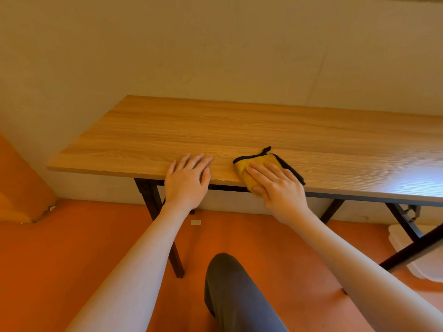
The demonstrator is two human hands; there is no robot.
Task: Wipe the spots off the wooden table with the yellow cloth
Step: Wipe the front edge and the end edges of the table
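The right hand (pixel 275 182) presses flat on the yellow cloth (pixel 259 167) at the wooden table (pixel 239 130)'s near edge; the left hand (pixel 188 178) rests flat beside it (bracing). Firm, overlapping strokes would serve; no spots are discernible.

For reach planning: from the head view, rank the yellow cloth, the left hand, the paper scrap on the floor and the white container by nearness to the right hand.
1. yellow cloth, under the right hand
2. left hand, flat on the table to its left
3. paper scrap, on the floor below
4. white container, far right on the floor

Both hands (left hand (pixel 185 179), right hand (pixel 275 185)) lie flat.
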